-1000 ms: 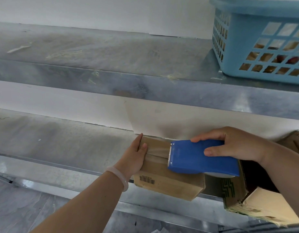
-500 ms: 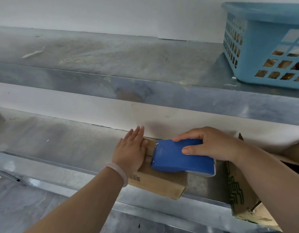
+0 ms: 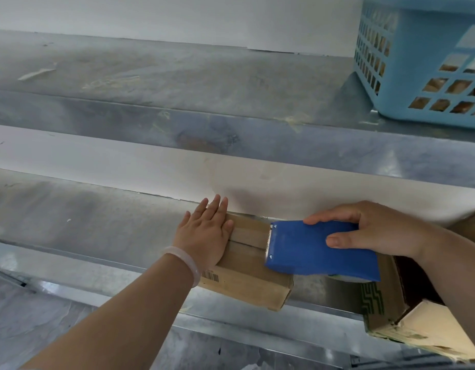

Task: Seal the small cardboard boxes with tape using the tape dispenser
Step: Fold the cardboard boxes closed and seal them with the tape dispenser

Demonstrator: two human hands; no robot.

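Your flat left hand is pinning the box; your right hand is gripping the tape dispenser, running rightward along the seam.

Small cardboard box is sitting flat on the shelf edge, flaps closed. Blue tape dispenser is lying on top, toothed blade facing left, looks like clear tape covering the seam.
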